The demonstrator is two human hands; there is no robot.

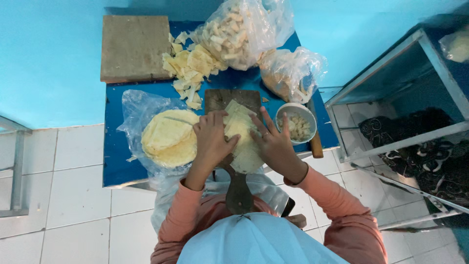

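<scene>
- Hands at frame centre: left hand (211, 139) lies palm-down, fingers curled over the left side of a stack of pale yellow sheets (243, 138); it presses rather than lifts.
- Right hand (274, 144) is spread flat with fingers splayed against the right edge of the same stack; nothing is gripped, and a ring shows on one finger.
- Stack sits on a dark wooden paddle board (233, 100) whose handle runs down toward the person; board rests on the blue surface (115, 161).
- Left of centre: round pile of similar sheets (169, 138) on clear plastic.
- Upper centre: loose heap of cut scraps (191, 68), beside a square wooden block (134, 48).
- Upper right of the surface: two clear bags, the larger one (242, 30) filled with pale pieces, the smaller (291, 73) just beside it.
- Small white bowl (296, 123) of pieces lies just right of the right hand.
- Judgement: step in hand looks like squaring up the stack; any next move calls for keeping the edges aligned under even pressure.
</scene>
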